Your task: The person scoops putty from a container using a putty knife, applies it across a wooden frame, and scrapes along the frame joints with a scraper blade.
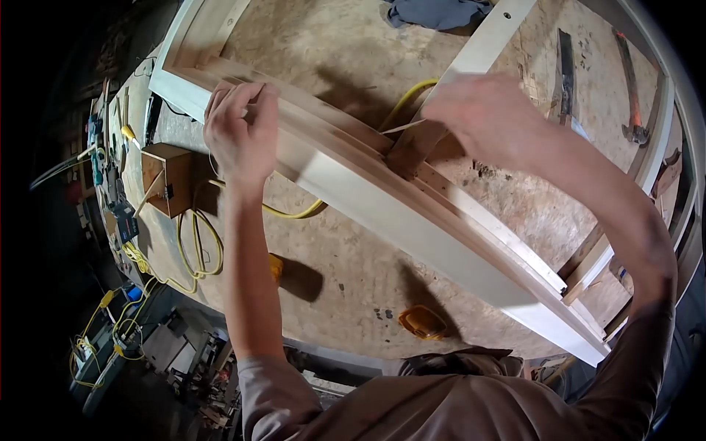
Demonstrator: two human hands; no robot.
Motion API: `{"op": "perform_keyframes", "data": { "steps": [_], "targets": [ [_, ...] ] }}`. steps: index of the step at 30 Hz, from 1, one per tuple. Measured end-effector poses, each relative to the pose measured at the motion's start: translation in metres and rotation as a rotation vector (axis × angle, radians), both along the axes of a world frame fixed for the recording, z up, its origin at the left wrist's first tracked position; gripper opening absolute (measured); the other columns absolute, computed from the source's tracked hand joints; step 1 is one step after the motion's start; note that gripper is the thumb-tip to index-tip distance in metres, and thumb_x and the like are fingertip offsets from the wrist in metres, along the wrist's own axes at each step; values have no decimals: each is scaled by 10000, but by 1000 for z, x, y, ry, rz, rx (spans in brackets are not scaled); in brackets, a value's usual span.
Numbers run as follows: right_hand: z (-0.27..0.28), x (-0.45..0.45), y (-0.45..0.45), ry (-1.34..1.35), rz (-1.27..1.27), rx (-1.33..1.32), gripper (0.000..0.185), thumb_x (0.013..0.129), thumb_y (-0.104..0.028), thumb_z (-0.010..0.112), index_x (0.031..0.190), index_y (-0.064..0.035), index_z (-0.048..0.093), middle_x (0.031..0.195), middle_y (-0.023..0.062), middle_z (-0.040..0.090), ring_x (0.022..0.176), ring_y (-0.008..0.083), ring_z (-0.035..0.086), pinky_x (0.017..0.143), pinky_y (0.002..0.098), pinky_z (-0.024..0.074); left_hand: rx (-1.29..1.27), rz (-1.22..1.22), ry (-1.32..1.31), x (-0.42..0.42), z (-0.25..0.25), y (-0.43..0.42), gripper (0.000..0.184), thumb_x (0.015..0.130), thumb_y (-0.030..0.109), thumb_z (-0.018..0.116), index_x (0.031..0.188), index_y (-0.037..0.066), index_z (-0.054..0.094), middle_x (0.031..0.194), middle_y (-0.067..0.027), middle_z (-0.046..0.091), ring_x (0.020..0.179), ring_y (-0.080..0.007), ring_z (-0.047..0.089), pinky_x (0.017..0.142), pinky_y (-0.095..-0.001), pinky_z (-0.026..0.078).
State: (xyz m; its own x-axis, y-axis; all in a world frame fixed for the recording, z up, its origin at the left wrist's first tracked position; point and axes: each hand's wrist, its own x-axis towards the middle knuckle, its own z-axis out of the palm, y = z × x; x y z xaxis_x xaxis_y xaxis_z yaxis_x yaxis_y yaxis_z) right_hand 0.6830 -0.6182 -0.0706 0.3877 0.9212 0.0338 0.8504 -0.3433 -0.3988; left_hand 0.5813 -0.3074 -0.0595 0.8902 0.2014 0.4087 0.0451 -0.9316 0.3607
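Note:
A pale wooden frame (412,228) lies across the workbench, with a long near rail, grooves along its inner side and a crosspiece (489,37) joining it. My left hand (241,128) is over the left part of the near rail, fingers curled and closed; what they hold, if anything, is hidden. A thin pale line shows beside that wrist. Slightly blurred, my right hand (489,121) is closed above the joint of crosspiece and rail. From its fingers a thin pale stick (403,127) points left toward the rail's inner side.
A hammer (629,88) and a dark flat tool (565,77) lie at the right. A small wooden box (165,180) and yellow cord (200,242) are at the left. Yellow-orange objects (423,322) sit near the front edge. A grey cloth (437,11) lies at the back.

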Motion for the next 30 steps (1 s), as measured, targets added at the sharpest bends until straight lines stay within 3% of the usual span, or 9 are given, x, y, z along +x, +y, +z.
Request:
{"op": "perform_keyframes", "data": {
  "steps": [6, 8, 11, 14, 17, 20, 23, 29, 30],
  "targets": [
    [13, -23, -14, 235, -65, -228, 107, 852, -32, 649, 947, -19, 697, 746, 177, 638, 769, 325, 684, 666, 450, 543, -40, 46, 59, -2, 3, -3, 185, 907, 147, 621, 898, 18, 754, 866, -111, 727, 840, -301, 667, 1047, -410, 462],
    [24, -25, -13, 320, -53, -115, 162, 858, -32, 654, 1006, -13, 715, 757, 184, 644, 770, 331, 684, 662, 429, 560, -46, 45, 51, -3, 2, -2, 186, 907, 146, 620, 902, 17, 754, 858, -113, 724, 831, -303, 666, 1080, -428, 444],
    [40, -45, 0, 120, -68, -217, 204, 863, -27, 655, 1052, -10, 730, 790, 186, 661, 765, 340, 680, 657, 405, 580, 42, -33, -19, -1, -6, 8, 152, 870, 178, 691, 848, 33, 732, 825, -105, 712, 801, -307, 635, 841, -401, 499],
    [43, -65, 7, 29, -68, -294, 191, 838, -21, 655, 1011, 0, 734, 853, 197, 689, 766, 341, 679, 655, 399, 589, 14, -13, 53, -2, 1, 2, 176, 904, 137, 625, 901, 16, 753, 856, -107, 724, 815, -298, 668, 1098, -437, 430],
    [36, -73, 16, 65, 18, -193, 103, 725, 5, 662, 798, 7, 735, 750, 181, 694, 731, 322, 680, 632, 398, 587, -30, 19, 38, -3, 0, 1, 163, 902, 123, 630, 901, 15, 751, 847, -102, 721, 804, -289, 663, 1100, -437, 427],
    [46, -60, 30, 220, 188, -405, 96, 732, -51, 668, 785, 26, 692, 768, 239, 630, 764, 355, 677, 645, 435, 565, -22, -38, -28, -3, -4, 5, 118, 866, 142, 706, 867, 29, 743, 794, -104, 707, 774, -304, 624, 926, -414, 496],
    [46, -66, 34, 174, 180, -363, 66, 662, 13, 683, 706, -4, 730, 680, 164, 683, 642, 310, 675, 608, 400, 589, -64, -44, -31, -2, -3, 4, 110, 867, 135, 709, 862, 31, 741, 765, -108, 697, 746, -310, 614, 979, -439, 486],
    [55, -74, 8, 175, 212, -383, 49, 639, -60, 685, 620, -16, 689, 627, 152, 653, 628, 324, 689, 588, 425, 566, -31, -61, -25, -3, -1, 4, 88, 871, 111, 699, 854, 31, 734, 741, -100, 684, 711, -314, 604, 1039, -454, 465],
    [65, -71, 4, 209, 261, -562, 43, 657, -50, 685, 673, -14, 704, 658, 156, 666, 631, 322, 689, 601, 421, 568, -43, -66, -33, -5, -1, 3, 86, 871, 107, 696, 854, 31, 733, 735, -101, 678, 706, -316, 603, 1042, -457, 465]
  ]
}}
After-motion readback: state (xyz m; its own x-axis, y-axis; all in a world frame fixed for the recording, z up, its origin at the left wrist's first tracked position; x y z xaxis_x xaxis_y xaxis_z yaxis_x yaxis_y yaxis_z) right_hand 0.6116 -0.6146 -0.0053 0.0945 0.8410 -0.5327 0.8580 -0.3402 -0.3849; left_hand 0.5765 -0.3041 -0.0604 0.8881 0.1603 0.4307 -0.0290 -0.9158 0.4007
